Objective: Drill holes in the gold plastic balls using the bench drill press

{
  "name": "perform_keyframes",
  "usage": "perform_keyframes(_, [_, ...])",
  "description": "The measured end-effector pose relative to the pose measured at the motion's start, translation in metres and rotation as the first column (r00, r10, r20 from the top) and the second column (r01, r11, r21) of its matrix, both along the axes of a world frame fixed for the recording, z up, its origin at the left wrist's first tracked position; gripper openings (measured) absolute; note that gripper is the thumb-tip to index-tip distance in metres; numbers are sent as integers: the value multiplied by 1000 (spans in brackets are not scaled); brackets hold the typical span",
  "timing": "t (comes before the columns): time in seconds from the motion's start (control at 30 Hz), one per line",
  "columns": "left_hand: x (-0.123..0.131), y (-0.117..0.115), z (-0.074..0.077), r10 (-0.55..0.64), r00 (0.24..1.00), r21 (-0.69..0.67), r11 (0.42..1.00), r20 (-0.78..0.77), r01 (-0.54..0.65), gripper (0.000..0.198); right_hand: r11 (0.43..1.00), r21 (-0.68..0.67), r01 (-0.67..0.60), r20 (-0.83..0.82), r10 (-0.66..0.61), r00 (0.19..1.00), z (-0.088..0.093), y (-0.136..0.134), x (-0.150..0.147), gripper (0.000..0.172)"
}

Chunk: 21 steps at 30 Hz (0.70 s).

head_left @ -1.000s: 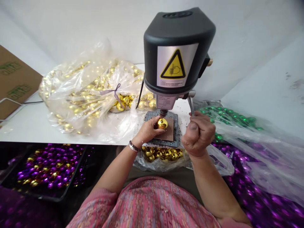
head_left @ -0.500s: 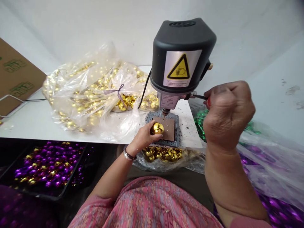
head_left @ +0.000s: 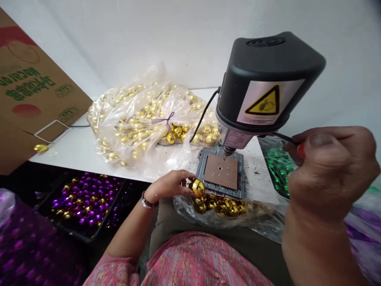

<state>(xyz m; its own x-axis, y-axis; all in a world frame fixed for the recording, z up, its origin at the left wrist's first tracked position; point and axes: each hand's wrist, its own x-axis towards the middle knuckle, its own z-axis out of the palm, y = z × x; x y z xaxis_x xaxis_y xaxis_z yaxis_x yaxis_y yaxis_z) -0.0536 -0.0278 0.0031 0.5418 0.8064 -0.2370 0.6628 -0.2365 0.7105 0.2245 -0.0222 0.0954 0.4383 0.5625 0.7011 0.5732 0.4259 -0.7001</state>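
Far left: cardboard carton (head_left: 32,79) with green print, leaning at the far left of the white table (head_left: 74,153). A single loose gold bauble (head_left: 41,147) lies against the carton's lower edge. Near left: plastic bag of purple baubles (head_left: 18,238), blurred. Beside it, a black tray (head_left: 85,235) holds mixed purple and gold baubles.

Centre far: clear plastic bag (head_left: 119,137) on the table, packed with gold baubles and tied with a purple ribbon (head_left: 166,119).

Centre near: left hand (head_left: 168,186) grasps a gold bauble (head_left: 198,188) at the fingertips, just near of the grey base plate (head_left: 201,171) and directly above a second clear bag (head_left: 184,208). That bag lies on the person's lap and holds a heap of gold baubles (head_left: 218,205). The brown pad (head_left: 221,171) on the plate is bare, below the bit of the black bench drill (head_left: 268,79).

Right: green baubles (head_left: 279,169) lie in a container behind the right hand (head_left: 330,171), which is clenched around a red-handled tool (head_left: 301,150).
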Motion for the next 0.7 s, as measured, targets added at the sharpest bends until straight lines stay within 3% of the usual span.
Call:
perform_keyframes(0.1, [2, 7, -1, -78, 997, -48, 996, 27, 79, 38, 1000, -19, 11, -35, -12, 999, 1, -2, -2, 25])
perform_keyframes(0.23, [15, -3, -8, -143, 989, 54, 988, -28, 144, 38, 997, -68, 39, -33, -42, 999, -1, -5, 0, 25])
perform_keyframes(0.3, [13, -3, -8, -94, 996, 119, 989, -2, 93, 34, 996, -74, 49, -37, -52, 998, -3, -6, 1, 26])
perform_keyframes(0.37, [2, 9, -4, 73, 996, 193, 978, 54, -82, 30, 996, -70, 54, -40, -57, 998, -5, -7, 1, 27])
perform_keyframes(0.43, [-13, 34, 0, 344, 933, 280, 891, 102, -359, 29, 996, -57, 70, -24, -72, 997, -6, -7, 1, 28])
perform_keyframes(0.53, [-32, 82, 3, 721, 690, 316, 641, 64, -699, 32, 994, -44, 103, 19, -103, 995, -7, -7, 1, 30])
perform_keyframes(0.6, [-38, 110, 3, 815, 580, 285, 554, 6, -782, 30, 992, -58, 109, 33, -108, 994, -10, -8, 3, 30])
perform_keyframes(0.7, [-40, 133, 0, 835, 550, 247, 532, 4, -810, 26, 989, -105, 103, 36, -100, 994, -15, -9, 7, 28])
